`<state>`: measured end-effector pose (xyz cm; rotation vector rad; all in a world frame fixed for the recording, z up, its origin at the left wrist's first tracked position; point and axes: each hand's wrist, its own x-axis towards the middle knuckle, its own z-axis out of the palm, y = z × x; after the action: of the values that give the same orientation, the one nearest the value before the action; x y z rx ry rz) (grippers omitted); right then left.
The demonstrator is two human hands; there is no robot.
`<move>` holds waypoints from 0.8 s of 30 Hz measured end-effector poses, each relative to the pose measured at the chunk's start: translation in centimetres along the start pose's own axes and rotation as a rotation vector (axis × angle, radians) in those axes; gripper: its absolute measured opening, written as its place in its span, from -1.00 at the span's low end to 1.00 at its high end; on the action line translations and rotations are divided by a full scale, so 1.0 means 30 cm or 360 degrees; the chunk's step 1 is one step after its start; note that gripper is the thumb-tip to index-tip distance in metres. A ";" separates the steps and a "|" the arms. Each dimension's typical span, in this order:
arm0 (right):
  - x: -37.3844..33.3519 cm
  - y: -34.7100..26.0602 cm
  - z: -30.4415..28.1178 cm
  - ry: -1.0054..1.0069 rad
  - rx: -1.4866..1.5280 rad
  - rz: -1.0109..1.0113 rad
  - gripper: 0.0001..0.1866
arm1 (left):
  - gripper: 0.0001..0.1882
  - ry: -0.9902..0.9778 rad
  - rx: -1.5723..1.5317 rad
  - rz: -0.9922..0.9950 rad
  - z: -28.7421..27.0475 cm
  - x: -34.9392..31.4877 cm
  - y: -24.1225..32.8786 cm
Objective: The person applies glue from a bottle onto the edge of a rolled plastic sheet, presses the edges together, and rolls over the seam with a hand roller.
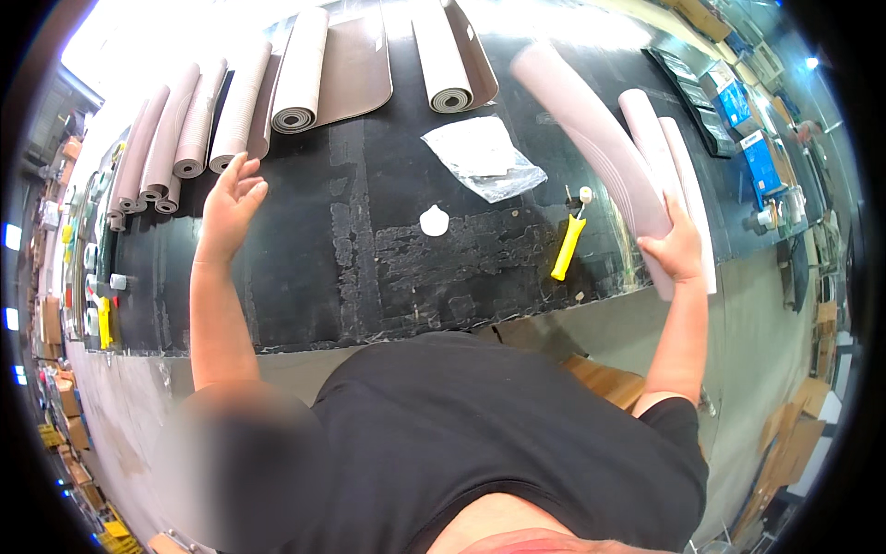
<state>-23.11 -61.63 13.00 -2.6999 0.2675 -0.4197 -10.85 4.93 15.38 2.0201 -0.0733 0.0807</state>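
Rolled mat (600,148), blurred and probably light and soft, is gripped near its lower end by right hand (678,247) above the bench (305,277); left hand (231,198) is held open beside more rolls (185,129).

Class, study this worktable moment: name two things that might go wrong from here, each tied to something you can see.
1. The right hand holds a long pink roll near its lower end only; its blurred far end may swing and hit the yellow-handled tool or the clear plastic bag.
2. The open left hand hovers by the rolls at the table's back edge; a nudge might set them rolling.
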 end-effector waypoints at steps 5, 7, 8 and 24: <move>0.077 -0.490 -0.173 0.0121 -0.0518 -0.1064 -0.26 | -0.49 0.0230 0.0085 0.0672 -0.125 0.000 0.174; 0.119 -0.643 -0.149 0.0131 -0.0620 -0.1401 -0.19 | -0.54 0.0474 0.0545 0.0880 -0.188 -0.034 0.278; 0.131 -0.746 -0.131 0.0111 -0.0596 -0.1587 -0.20 | -0.51 0.0443 0.0642 0.0910 -0.211 -0.058 0.311; 0.312 -1.432 0.781 -0.0255 -0.0680 -0.2355 -0.46 | 0.25 -0.0223 0.0354 -0.0471 0.021 -0.369 -0.311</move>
<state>-1.31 -16.85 12.33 -2.7691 -1.9379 -0.5195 -21.03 8.58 5.75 2.2346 0.1523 -0.2506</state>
